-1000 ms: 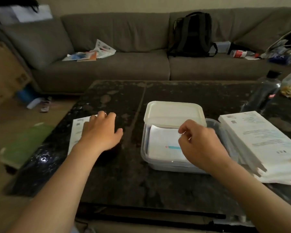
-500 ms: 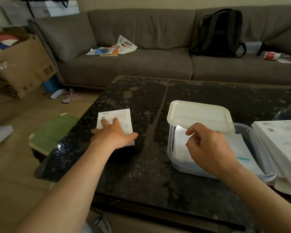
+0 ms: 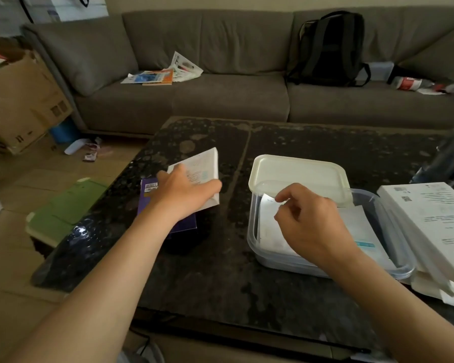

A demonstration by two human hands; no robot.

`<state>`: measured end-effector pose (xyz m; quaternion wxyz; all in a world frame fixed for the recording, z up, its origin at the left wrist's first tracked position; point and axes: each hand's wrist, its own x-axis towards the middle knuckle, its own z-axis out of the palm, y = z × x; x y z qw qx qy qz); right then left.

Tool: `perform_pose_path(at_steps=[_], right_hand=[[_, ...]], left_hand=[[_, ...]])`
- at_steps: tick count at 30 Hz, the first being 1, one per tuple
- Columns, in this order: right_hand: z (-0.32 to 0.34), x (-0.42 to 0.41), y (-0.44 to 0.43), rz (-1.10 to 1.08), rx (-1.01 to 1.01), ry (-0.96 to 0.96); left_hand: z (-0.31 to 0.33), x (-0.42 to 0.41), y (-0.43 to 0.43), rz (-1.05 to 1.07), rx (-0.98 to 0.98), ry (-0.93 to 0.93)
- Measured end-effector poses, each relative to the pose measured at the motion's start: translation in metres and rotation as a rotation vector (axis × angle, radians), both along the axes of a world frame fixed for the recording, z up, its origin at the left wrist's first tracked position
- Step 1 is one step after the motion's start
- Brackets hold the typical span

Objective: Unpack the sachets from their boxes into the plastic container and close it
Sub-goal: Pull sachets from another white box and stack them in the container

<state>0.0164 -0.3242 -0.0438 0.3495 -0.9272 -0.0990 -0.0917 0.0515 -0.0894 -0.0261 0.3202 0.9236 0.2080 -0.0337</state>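
My left hand grips a flat white box and holds it tilted up off the dark table. A purple box lies under it. A clear plastic container stands at the right, with white sachets lying inside. Its white lid rests askew over the far end. My right hand hovers over the container with its fingers curled; I cannot tell whether they pinch the upturned corner of a sachet.
A stack of flat white boxes lies right of the container. A dark bottle stands at the far right. Beyond the table is a grey sofa with a black backpack. A green pad and a cardboard box sit on the floor at left.
My left hand has lifted the white box off the table and tilted it, uncovering the purple box beneath. My right hand stays over the container.
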Motion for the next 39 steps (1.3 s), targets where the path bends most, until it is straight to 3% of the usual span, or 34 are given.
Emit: perform_pose_path(at_steps=[6, 12, 17, 19, 21, 23, 26, 29, 32, 35, 39], right_hand=[[0.014, 0.002, 0.000, 0.185, 0.541, 0.396], [0.010, -0.001, -0.013, 0.180, 0.703, 0.339], [0.017, 0.005, -0.033, 0.098, 1.037, 0.374], [0.022, 0.007, -0.045, 0.112, 1.099, 0.393], [0.025, 0.009, -0.055, 0.152, 1.139, 0.427], [0.026, 0.009, -0.062, 0.221, 1.148, 0.475], [0.025, 0.010, -0.066, 0.288, 1.176, 0.545], [0.023, 0.014, -0.068, 0.193, 1.066, 0.506], [0.021, 0.018, -0.072, 0.018, 0.611, 0.252], [0.017, 0.018, -0.073, 0.036, 0.205, 0.021], [0.008, 0.019, -0.068, 0.136, 0.077, -0.102]], left_hand=[[0.022, -0.015, -0.062, -0.203, -0.192, -0.175], [0.017, -0.020, -0.098, -0.296, -0.279, -0.267], [0.010, -0.009, -0.109, -0.246, -0.342, -0.405], [0.011, -0.003, -0.108, -0.118, -0.515, -0.453], [0.015, 0.000, -0.106, -0.010, -0.821, -0.400], [0.015, 0.003, -0.105, -0.019, -1.078, -0.267], [0.010, 0.002, -0.105, -0.100, -1.255, -0.158], [0.008, 0.002, -0.105, -0.143, -1.271, -0.163], [0.006, 0.003, -0.106, -0.126, -1.236, -0.210], [0.005, 0.004, -0.108, -0.103, -1.194, -0.257], [0.004, 0.002, -0.111, -0.101, -1.096, -0.304]])
